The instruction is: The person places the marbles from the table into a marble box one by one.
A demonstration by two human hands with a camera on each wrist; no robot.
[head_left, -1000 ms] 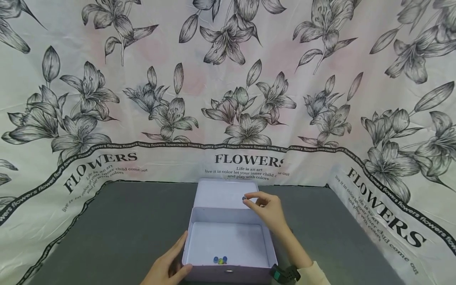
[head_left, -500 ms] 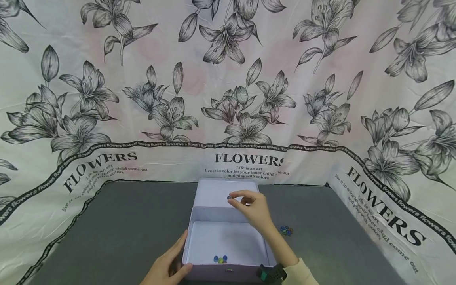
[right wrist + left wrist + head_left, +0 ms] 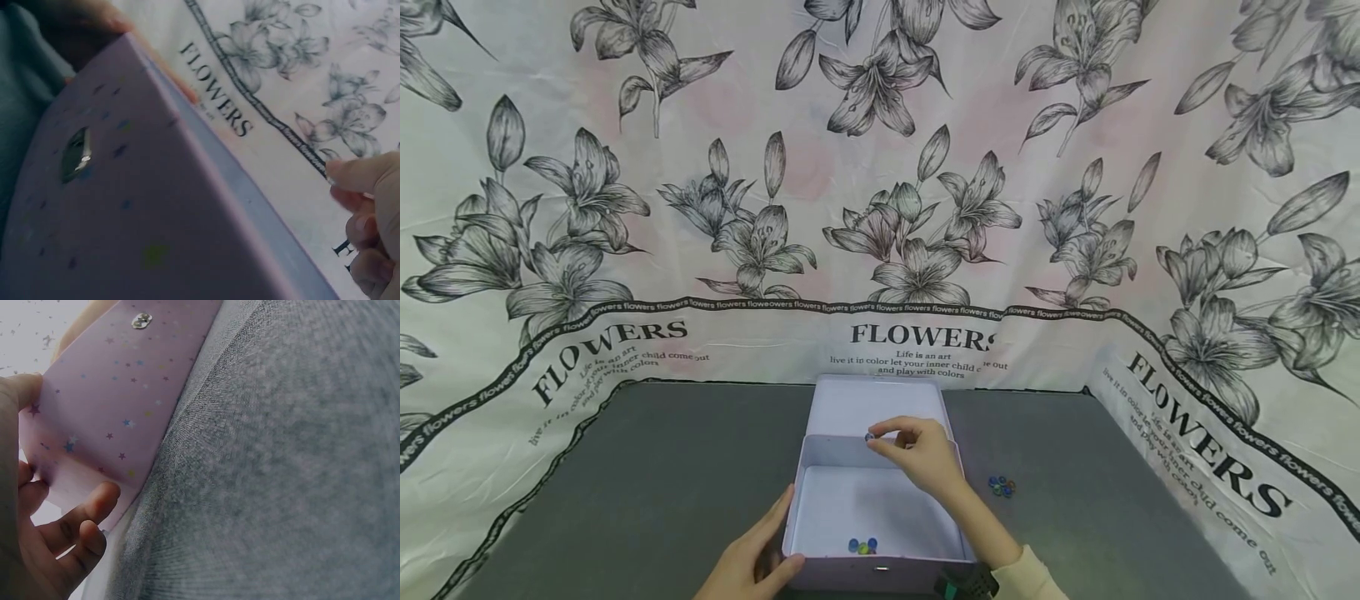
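1 x lilac star-print box, btm ctr of frame, pale inside, w/ metal clasp on front wall & lid laid back at the far side; 1 x dk blue marble, approx. mid-frame, held in the air over far part of box; 1 x R hand, thumb & index tips pinching said marble, other fingers bent in behind; 1 x L hand, btm, left of ctr, holding box at near left corner, thumb on front rim, fingers on left side, two of them visibly apart in L wrist view; 1 lot marbles in box, incl. 2 blue, 1 yellow-green, at front wall; 1 lot mixed-colour marbles, bunched on grey tabletop, right of box, exact no. unclear; 1 x cream sleeve, lower right of ctr; 1 x floral cloth w/ "FLOWERS" lettering, filling upper frame
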